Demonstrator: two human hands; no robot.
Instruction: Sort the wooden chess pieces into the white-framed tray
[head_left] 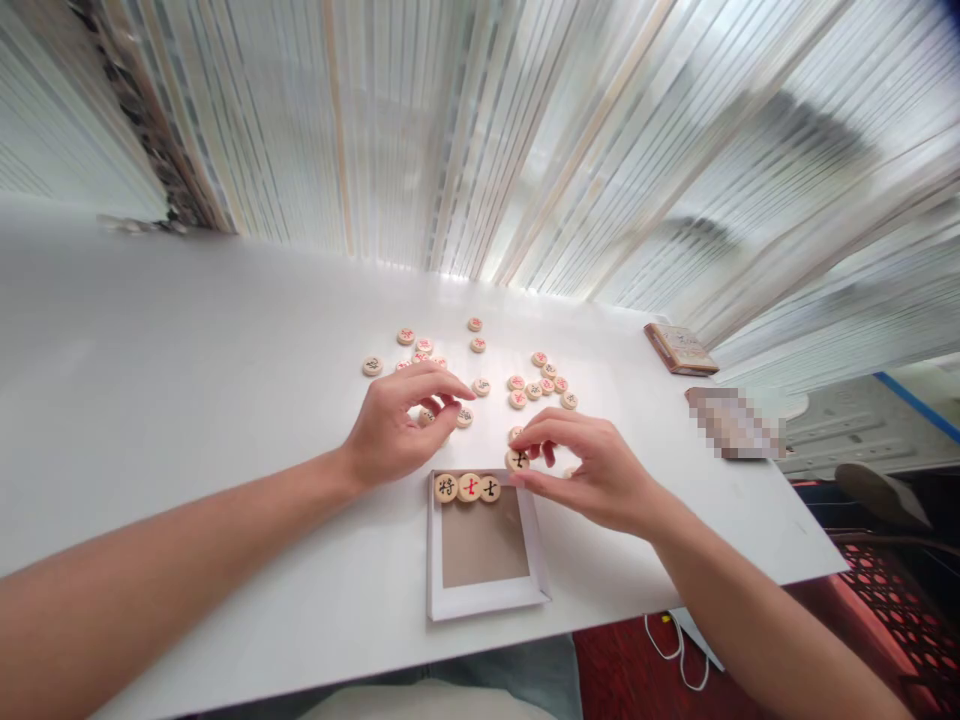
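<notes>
Round pale-wood piece with black character (pixel 517 459) at far right corner of white rectangular box (pixel 491 598). Right hand (pixel 596 468) pinches it, thumb and fingers nearly closed. Rim grip, face up, should work best; avoid bumping three pale-wood discs (pixel 469 488) along box's far wall. Left hand (pixel 394 420) half-curled beyond box's far left corner, can't tell if holding.

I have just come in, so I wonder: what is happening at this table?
A person's right hand holds a black-marked round piece at the far right corner of a shallow box. Three pieces sit in a row along the box's far side. The left hand, thumb and forefinger apart, is over the table, near scattered pieces.
</notes>
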